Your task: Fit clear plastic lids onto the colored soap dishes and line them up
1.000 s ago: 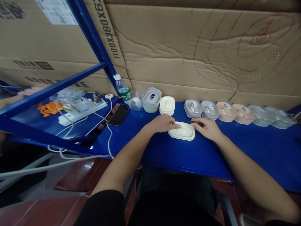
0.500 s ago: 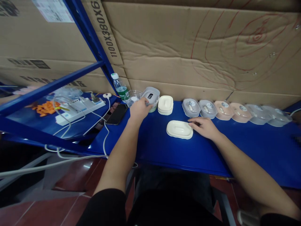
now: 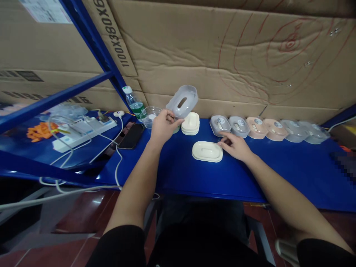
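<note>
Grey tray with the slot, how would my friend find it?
Find the big cardboard sheet, then the blue table before it. Over the table, the left hand grips the grey tray. Unlike the cream stack beside it, it's lifted, with a long slot.

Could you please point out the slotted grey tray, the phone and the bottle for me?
Slotted grey tray (image 3: 188, 98): head view, its upper part.
Phone (image 3: 131, 136): head view, its dark face.
Bottle (image 3: 137, 108): head view, its green label.
</note>
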Motion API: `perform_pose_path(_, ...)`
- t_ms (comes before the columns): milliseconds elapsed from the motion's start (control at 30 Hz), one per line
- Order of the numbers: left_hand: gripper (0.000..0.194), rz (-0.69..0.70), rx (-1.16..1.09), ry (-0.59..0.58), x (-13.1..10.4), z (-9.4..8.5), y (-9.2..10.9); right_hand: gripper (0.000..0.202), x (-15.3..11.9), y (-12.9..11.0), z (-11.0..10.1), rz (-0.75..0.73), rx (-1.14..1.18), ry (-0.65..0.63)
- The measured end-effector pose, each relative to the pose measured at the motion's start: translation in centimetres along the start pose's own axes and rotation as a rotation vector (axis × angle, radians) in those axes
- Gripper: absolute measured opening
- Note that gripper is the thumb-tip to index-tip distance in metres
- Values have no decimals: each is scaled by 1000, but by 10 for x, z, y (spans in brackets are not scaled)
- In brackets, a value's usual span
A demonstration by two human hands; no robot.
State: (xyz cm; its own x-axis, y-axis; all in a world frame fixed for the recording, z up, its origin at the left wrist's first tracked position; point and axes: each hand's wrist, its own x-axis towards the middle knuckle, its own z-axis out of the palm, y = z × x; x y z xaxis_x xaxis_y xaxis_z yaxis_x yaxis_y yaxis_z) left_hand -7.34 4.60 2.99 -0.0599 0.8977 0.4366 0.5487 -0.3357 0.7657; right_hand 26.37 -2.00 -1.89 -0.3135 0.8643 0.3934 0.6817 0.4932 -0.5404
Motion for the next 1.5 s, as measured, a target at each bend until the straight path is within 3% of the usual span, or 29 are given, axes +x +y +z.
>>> perform_pose_path(100, 39, 7, -241, -310, -8, 6, 10, 69, 1, 0, -2, 52, 5, 125)
perform_pose_path(200, 39, -8, -319, -633, -18, 8, 20, 80, 2, 0, -4, 62, 13, 193)
perform_pose_path(333, 31, -51, -329, -850, -26, 12, 29, 59, 1, -5, -6, 36, -6, 186)
perform_pose_path(467, 30, -66, -319, -766, -28, 21, 31, 55, 1, -14, -7, 135, -35, 197)
perform_pose_path(600, 28, -15, -221, -684, -31, 34, 25, 63, 2, -19, -8, 261, 34, 69)
perform_pose_path(700, 43, 85, -100, -717, -34, 40, 19, 69, 5, -18, -9, 337, 98, -25)
perform_pose_path(800, 43, 156, -31, -793, -36, 40, 18, 73, 6, -16, -10, 375, 105, -81)
perform_pose_path(967, 32, 129, -20, -842, -34, 35, 17, 74, 7, -14, -9, 371, 53, -193)
perform_pose_path(1167, 31, 99, 144, -937, -34, 38, 12, 76, 7, -14, -7, 359, -97, -361)
perform_pose_path(1333, 34, 108, 201, -953, -34, 41, 12, 75, 5, -13, -5, 295, -213, -364)
perform_pose_path(1500, 34, 179, 381, -871, -32, 42, 11, 74, 5, -10, -3, 301, -197, -365)
